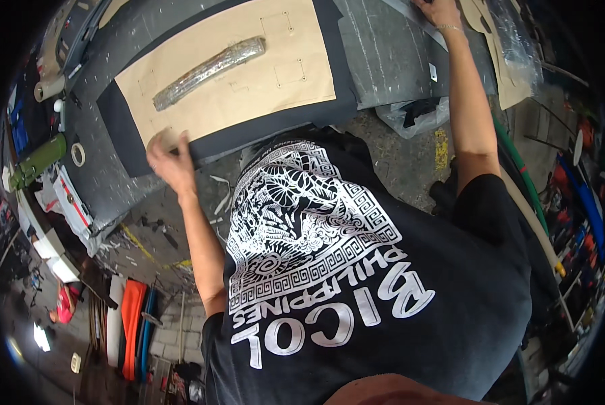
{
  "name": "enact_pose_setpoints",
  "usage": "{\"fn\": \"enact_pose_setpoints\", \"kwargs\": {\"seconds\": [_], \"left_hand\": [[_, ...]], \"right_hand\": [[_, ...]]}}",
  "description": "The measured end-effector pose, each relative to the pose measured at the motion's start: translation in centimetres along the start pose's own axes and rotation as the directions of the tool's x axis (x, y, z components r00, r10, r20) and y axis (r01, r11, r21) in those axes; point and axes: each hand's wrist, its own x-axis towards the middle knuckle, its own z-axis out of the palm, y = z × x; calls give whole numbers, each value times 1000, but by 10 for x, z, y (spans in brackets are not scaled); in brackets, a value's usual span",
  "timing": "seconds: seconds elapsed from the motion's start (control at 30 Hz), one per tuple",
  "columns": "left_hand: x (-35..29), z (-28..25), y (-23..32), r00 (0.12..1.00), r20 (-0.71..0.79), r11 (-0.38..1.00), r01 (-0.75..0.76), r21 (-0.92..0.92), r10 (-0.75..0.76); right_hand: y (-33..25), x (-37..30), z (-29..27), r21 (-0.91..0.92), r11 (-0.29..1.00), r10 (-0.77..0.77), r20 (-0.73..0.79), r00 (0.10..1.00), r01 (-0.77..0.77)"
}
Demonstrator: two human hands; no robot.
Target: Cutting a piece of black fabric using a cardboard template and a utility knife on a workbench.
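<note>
A tan paper pattern (208, 74), marked with small rectangles and dots, lies over a dark sheet (346, 88) on the grey worktable (390, 61). Across the pattern rests a long, slightly curved bar (211, 71) wrapped in shiny clear tape. My left hand (171, 160) is at the pattern's near left corner, fingers bent and apart, with nothing seen in them. Far to the right, my right hand (440, 12) reaches to the table's far side beside a pale flat strip (414, 19). Its fingers are curled and partly cut off by the picture's edge; what they grip is unclear.
A tape roll (78, 154) and a green cylinder (40, 160) are at the table's left. More tan sheets (511, 84) and clear plastic hang at the right edge. A plastic bag (417, 118) sits below the front edge. Coloured rolls (133, 324) stand lower left.
</note>
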Motion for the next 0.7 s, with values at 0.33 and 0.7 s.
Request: {"fn": "enact_pose_setpoints", "kwargs": {"seconds": [0.33,0.7], "left_hand": [[-7,48,142,524,468,697,-609,-378,712],[14,80,176,802,332,754,-209,-622,496]], "right_hand": [[-60,-4,-21,90,996,-23,81,996,16],[-43,-94,-31,251,959,101,119,988,-129]]}}
